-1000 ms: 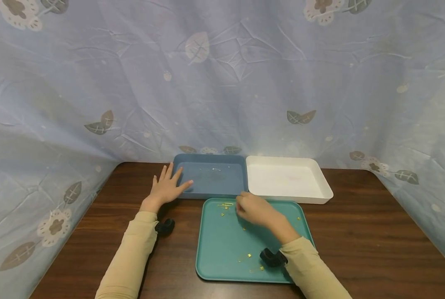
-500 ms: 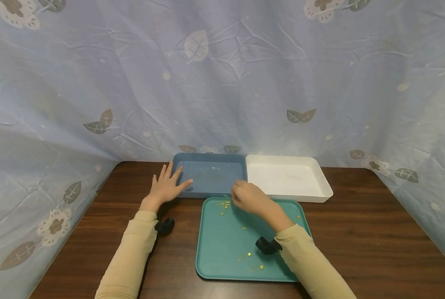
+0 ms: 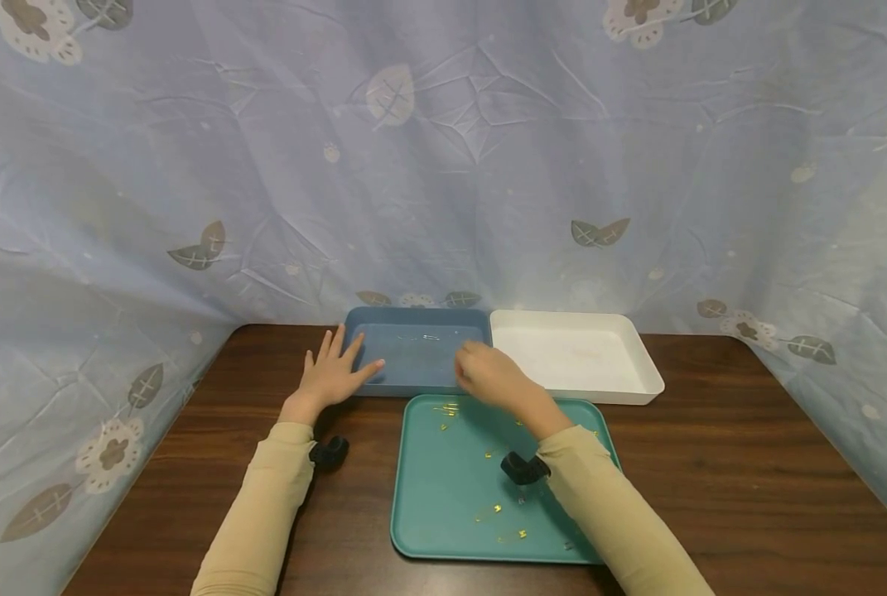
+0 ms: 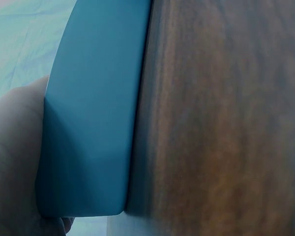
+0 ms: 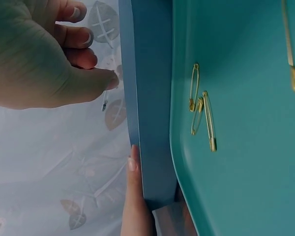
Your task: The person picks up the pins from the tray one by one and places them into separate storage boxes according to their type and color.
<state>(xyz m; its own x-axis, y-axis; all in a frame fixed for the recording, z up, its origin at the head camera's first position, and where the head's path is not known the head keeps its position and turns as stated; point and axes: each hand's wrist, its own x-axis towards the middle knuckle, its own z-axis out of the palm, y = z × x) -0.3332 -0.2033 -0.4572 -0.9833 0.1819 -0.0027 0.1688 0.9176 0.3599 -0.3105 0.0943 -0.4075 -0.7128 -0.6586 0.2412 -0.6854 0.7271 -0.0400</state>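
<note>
Pinched between the thumb and fingertips of my right hand [image 3: 491,377], a small silver safety pin [image 5: 105,102] hangs down in the right wrist view. That hand is over the front right part of the blue tray [image 3: 406,389]. My left hand [image 3: 330,381] lies with spread fingers at the blue tray's left end, its thumb reaching over the rim. Silver pins [image 3: 430,338] lie on the blue tray's floor. Gold safety pins [image 5: 209,123] are grouped near the far left corner of the teal tray [image 3: 436,480], with several more scattered across it.
A white tray [image 3: 570,348] stands against the blue one's right side. A few clear or silver bits [image 3: 568,545] lie near the teal tray's front right. The trays sit on a dark wooden table [image 3: 749,463], with a patterned cloth [image 3: 443,165] hanging behind.
My right hand has moved away from the teal tray's far edge, up and slightly left, to over the blue tray. My left hand has stayed at the blue tray's left end.
</note>
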